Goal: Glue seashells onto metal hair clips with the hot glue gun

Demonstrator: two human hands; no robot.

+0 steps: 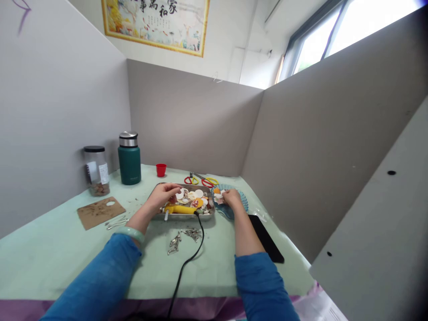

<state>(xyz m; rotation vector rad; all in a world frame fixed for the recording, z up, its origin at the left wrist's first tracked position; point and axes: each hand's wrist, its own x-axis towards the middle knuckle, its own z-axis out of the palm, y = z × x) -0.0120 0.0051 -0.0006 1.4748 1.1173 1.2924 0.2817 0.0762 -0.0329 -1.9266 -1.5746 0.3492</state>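
Observation:
My left hand [163, 195] is above the left part of a metal tray [203, 217], its fingers pinched together; anything between them is too small to make out. Flat, roundish white and orange pieces [198, 194] fill the tray in a loose heap. A yellow glue gun [182, 209] lies across the tray's near side, with a black cord [189, 261] running from it toward me. At the tray's right, my right hand [233, 197] reaches over a blue scalloped plate [243, 200]. Its fingers are closed by some white and orange pieces [218, 195] there, their grip partly hidden.
Small metal clips [174, 243] lie before the tray. Scissors [205, 181] and a red cup [161, 170] are behind it. On the left stand a green flask [129, 159] and a lidded jar [96, 171], near a brown board [100, 213]. A black phone-like slab [266, 238] lies right.

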